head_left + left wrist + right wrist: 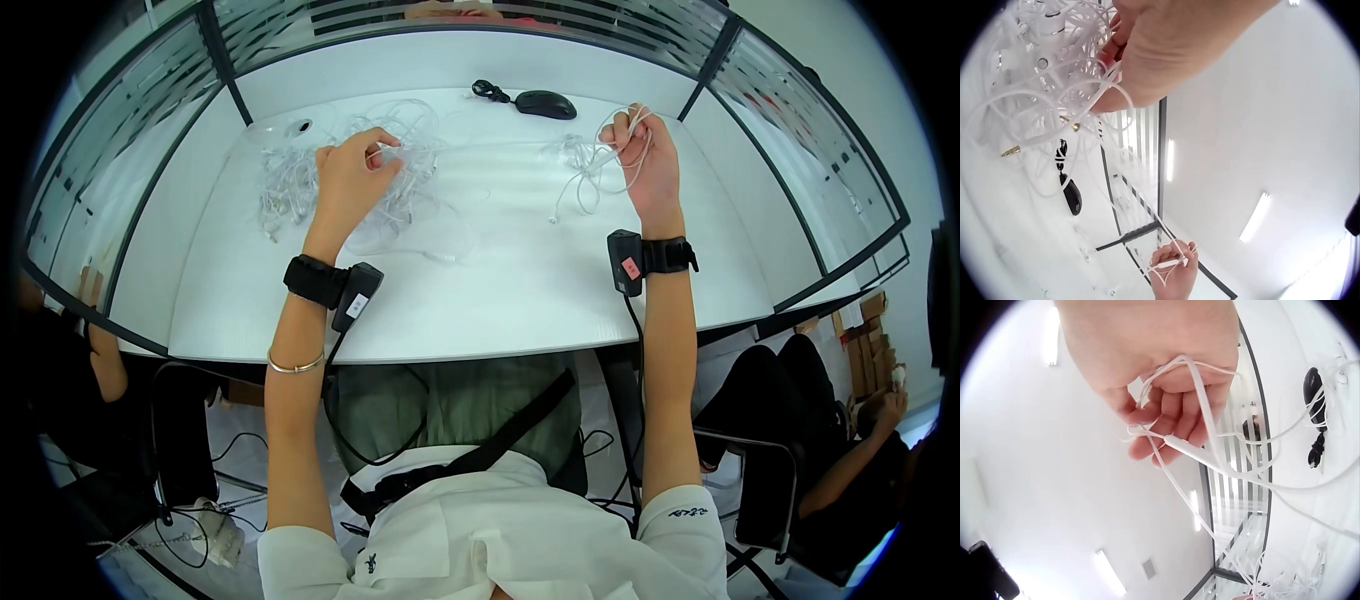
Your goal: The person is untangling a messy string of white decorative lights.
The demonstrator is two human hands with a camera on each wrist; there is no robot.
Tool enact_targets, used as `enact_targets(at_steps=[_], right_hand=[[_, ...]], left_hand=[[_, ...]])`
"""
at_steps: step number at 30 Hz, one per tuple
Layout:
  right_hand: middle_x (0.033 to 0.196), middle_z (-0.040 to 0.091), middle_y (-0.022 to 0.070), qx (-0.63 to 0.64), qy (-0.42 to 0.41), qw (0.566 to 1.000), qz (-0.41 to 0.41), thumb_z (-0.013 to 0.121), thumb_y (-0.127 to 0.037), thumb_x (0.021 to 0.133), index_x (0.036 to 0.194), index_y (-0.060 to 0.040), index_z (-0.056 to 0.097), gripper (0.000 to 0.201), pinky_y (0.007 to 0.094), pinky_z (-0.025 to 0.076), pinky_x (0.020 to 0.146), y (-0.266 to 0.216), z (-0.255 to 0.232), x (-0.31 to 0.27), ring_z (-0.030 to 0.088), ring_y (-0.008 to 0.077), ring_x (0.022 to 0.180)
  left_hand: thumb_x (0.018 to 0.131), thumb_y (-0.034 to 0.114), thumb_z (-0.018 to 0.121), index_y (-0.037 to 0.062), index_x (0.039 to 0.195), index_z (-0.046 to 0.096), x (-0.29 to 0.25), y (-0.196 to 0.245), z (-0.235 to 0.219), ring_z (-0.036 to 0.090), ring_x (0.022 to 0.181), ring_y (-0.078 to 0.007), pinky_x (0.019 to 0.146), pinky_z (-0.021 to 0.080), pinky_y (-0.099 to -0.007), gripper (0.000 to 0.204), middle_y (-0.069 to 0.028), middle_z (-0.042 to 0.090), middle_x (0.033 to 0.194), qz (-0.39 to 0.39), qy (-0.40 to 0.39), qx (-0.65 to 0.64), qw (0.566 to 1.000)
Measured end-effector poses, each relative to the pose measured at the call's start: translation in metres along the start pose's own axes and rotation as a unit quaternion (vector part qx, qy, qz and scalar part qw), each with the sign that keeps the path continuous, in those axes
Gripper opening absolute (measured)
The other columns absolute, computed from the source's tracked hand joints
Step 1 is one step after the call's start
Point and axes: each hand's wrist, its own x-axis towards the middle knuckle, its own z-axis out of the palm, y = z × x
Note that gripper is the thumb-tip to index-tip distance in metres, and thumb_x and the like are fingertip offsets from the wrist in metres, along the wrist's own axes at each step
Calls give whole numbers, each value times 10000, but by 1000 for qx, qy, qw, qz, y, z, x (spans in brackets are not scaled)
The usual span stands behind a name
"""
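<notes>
A heap of tangled white earphone cables point(285, 190) lies on the left of the desk. In the left wrist view it shows a gold earphone plug point(1010, 152). My left hand point(350, 175) is over the heap's right side, thumb and fingers pinching a white cable strand point(1107, 81). Farther right my right hand point(650, 160) is raised palm up, fingers curled round a looped white earphone cable point(1200, 400). Its slim white splitter piece point(1188, 450) hangs at the fingertips. More white cable point(582, 155) lies beside that hand, and a thin strand stretches leftward towards the heap.
A black mouse point(546, 104) with its cord bundled sits at the back of the white desk point(500, 290). Partition panels with dark frames point(215, 50) close in the back and sides. People sit to the left and right beyond the panels.
</notes>
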Motion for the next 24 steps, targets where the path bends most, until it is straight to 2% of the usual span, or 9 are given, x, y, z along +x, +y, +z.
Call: enact_targets(at_steps=[5,8,11,14,17,18,20,21,24], right_hand=[[586,351,11,23,30,999,-30,370,-228,958,731,-117,395,253,299,377,710,-5,1,-3,409,151,617],[576,277,-23,15,27,999,-40,371,-218,954,747,-132,371,224,279,336,680,-9,2,-5,310,107,553],[579,253,-37,35,39,997,-64,377,-207,948,743,-137,353,218,277,321,672,-12,-1,-5,271,89,539],[571,231,-44,22,54,995,-84,383,-198,938,720,-143,341,229,274,319,659,-16,-5,-5,251,82,525],[563,221,-49,-36,71,993,-87,389,-202,933,683,-145,320,266,273,317,629,-18,-12,-6,238,79,513],[559,224,-55,-66,89,990,-86,415,-184,924,660,-140,320,284,251,299,577,-17,-11,-5,234,72,507],[566,242,-58,-180,111,975,-73,453,-162,912,667,-129,342,271,228,278,541,-16,-3,-7,240,60,515],[579,295,-50,-195,94,975,-44,491,-143,898,731,-93,424,186,213,271,523,-14,-4,-5,278,57,533],[615,364,-41,-341,71,937,-7,531,-143,883,836,-53,482,113,210,284,535,0,3,-7,333,65,566]], left_hand=[[752,44,601,129,850,632,1,-12,7,542,721,-139,789,279,-332,133,16,526,751,65,112,34,991],[766,29,568,124,851,609,1,-7,5,553,749,-148,806,286,-336,134,5,533,758,52,145,60,986],[773,28,563,120,853,604,1,-9,5,558,766,-150,838,273,-339,129,3,547,779,45,159,60,984],[784,26,554,105,860,601,3,-15,2,582,721,-173,778,353,-341,120,-13,559,808,48,186,92,977],[795,28,544,81,870,597,7,-11,-7,605,614,-190,634,422,-330,105,-43,574,818,-45,188,-5,981],[815,38,527,59,901,602,8,-12,-8,603,515,-187,510,436,-317,116,-64,593,819,-48,189,-82,977],[830,50,508,48,944,611,9,-8,-13,611,517,-166,523,448,-292,153,-73,611,845,-117,177,-184,960],[836,57,495,43,981,614,8,-5,-17,605,520,-159,513,452,-278,188,-84,613,883,-133,168,-211,954],[824,59,497,38,992,609,13,-17,-14,568,495,-152,511,449,-263,203,-95,605,881,-118,169,-269,941]])
